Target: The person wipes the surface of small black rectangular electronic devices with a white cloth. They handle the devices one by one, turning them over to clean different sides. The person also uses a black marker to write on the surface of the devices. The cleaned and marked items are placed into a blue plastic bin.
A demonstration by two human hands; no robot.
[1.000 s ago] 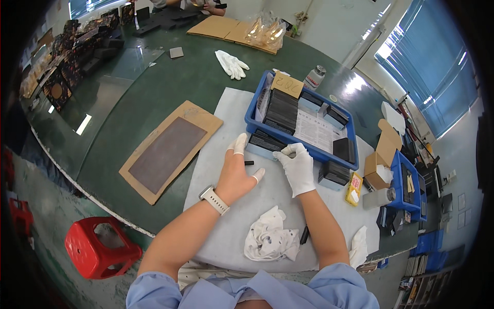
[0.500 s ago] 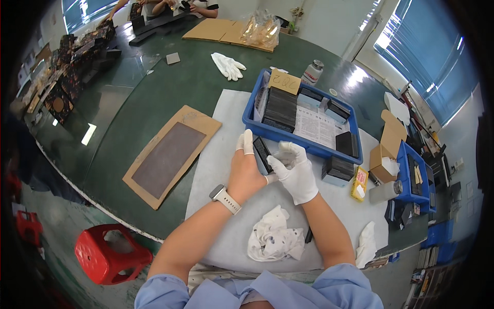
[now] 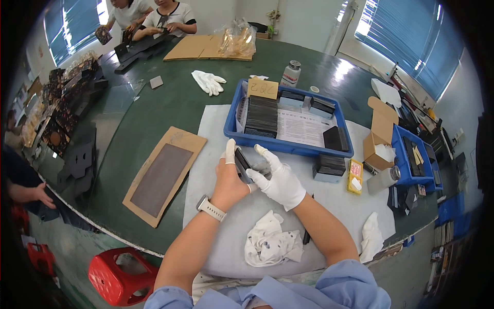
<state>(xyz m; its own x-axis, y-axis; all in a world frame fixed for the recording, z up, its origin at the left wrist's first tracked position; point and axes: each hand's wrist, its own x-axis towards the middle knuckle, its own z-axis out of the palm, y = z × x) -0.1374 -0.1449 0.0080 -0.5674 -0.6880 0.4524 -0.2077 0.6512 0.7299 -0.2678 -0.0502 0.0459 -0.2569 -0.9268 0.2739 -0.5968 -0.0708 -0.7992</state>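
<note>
My left hand (image 3: 229, 180), wearing pale finger covers and a wristwatch, grips a thin black rectangular plate (image 3: 242, 161) on edge above the white sheet (image 3: 206, 154). Just to its right is my white-gloved right hand (image 3: 282, 183), its thumb and fingers spread apart. The thumb tip is by the plate; whether it touches I cannot tell. Something greyish and see-through shows between the two hands, too blurred to name. Beyond them stands a blue tray (image 3: 288, 146) with rows of black plates (image 3: 261, 116) on printed paper. A stack of plates (image 3: 329, 168) sits right of my right hand.
A brown board with a dark panel (image 3: 162, 180) lies left. Nearer me is a crumpled white cloth (image 3: 271, 242). A yellow box (image 3: 354, 177), a jar (image 3: 383, 180) and an open carton (image 3: 378, 144) stand right. A red stool (image 3: 121, 275) is lower left. Other people work across the table.
The view has shifted, showing more of the people at the far side. My right hand has opened its fingers from a closer pinch. The plate remains in my left hand.
</note>
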